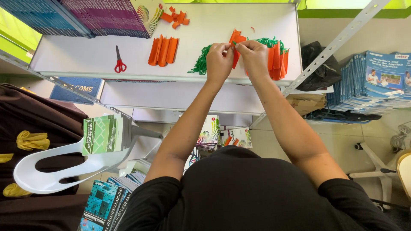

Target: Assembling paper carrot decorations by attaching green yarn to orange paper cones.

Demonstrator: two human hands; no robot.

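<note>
Head view, shelf top. An orange paper piece [236,39] is held between both hands near the right end of the shelf [85,55], above its front edge. Left hand [219,60]: grip pinched narrow on the piece's left side. Right hand [253,57]: grip pinched narrow on its right side, fingertips meeting the left hand's.

Green shredded strands [200,64] are spread behind and to the left of the hands; a further green tuft shows behind the right hand.

Finished or part-finished stock, as judged from the lay: a stack of folded orange pieces [278,62] stands at the right end, just beside the right hand; three rolled orange pieces [163,51] lie at mid-shelf. Orange offcuts [175,18] are scattered toward the back edge. Red-handled scissors [119,63] lie unused, left of centre.

Progress is judged well under way: cutting appears done, several pieces are set aside, one is in hand, and green strands are left.
</note>
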